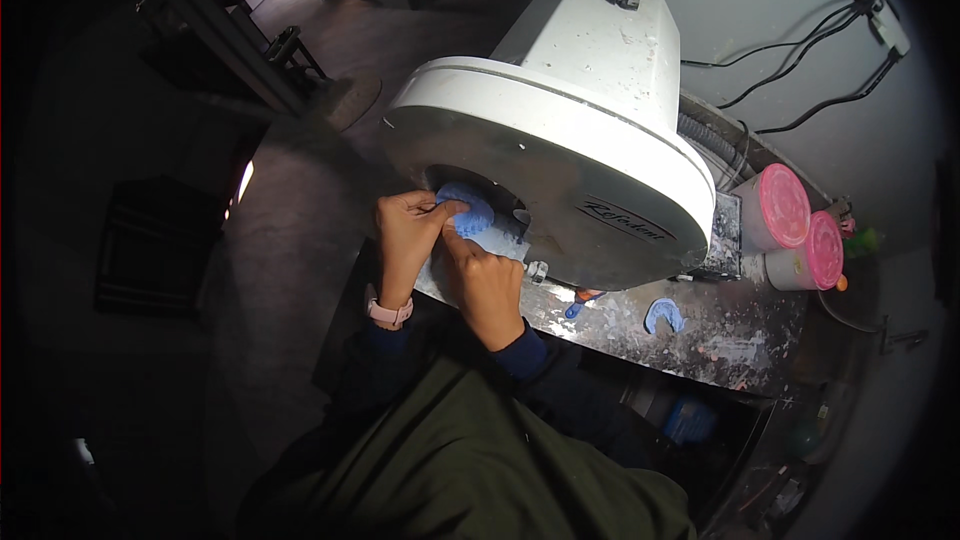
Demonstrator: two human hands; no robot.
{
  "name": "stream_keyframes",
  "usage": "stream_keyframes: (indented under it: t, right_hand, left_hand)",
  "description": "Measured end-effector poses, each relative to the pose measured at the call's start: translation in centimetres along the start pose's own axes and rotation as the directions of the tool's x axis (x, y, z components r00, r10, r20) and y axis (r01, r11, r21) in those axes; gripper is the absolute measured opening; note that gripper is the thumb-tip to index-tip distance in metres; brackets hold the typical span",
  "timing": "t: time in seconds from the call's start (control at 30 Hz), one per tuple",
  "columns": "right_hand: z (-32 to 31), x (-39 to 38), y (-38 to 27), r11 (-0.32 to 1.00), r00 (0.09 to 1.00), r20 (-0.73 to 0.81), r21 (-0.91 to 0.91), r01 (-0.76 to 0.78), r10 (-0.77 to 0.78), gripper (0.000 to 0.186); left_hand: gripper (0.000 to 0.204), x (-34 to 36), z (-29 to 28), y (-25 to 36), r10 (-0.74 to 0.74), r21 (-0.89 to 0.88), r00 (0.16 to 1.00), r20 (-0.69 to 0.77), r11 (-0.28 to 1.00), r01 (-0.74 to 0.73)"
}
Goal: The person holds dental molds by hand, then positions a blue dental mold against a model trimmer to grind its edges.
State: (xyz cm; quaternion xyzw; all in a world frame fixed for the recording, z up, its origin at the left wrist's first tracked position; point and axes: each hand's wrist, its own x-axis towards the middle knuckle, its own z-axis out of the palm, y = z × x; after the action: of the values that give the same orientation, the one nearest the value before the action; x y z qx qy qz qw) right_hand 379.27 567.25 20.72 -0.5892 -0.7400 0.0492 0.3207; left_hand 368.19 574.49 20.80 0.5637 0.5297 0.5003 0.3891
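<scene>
A blue dental cast (466, 208) is held at the dark opening in the front of a large white model trimmer (560, 190). My left hand (408, 230) grips its left edge, thumb across the near face, with a pink watch band at the wrist. From below, my right hand (484, 285) presses fingertips against the cast's near edge, close to the left thumb. Just under the cast is a pale grey rest plate (503, 242). The cast's far side is partly hidden inside the opening.
A second, horseshoe-shaped blue dental cast (664, 316) lies on the stained bench (725, 350), right of a small blue-and-orange tool (578, 304). Two tubs with pink lids (783, 205) stand at the bench's far right. Black cables (800, 65) hang along the wall.
</scene>
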Motion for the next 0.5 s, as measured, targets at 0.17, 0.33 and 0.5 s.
stream_keyframes:
  t: [0.17, 0.33, 0.5]
  right_hand:
    - [-0.1, -0.2, 0.1, 1.000, 1.000, -0.009, 0.022, 0.005, -0.005, 0.048]
    - [-0.2, -0.4, -0.4, 1.000, 1.000, 0.001, -0.003, -0.009, 0.009, 0.048]
    - [0.3, -0.5, -0.7, 1.000, 0.999, -0.035, -0.001, -0.007, 0.007, 0.046]
  left_hand:
    - [0.014, -0.3, 0.2, 1.0, -0.028, -0.008, 1.000, 0.006, 1.000, 0.028]
    - [0.010, -0.6, -0.1, 1.6, -0.044, -0.012, 0.999, 0.017, 0.999, 0.044]
    - [0.011, -0.7, -0.7, 1.0, -0.016, 0.002, 1.000, 0.020, 1.000, 0.016]
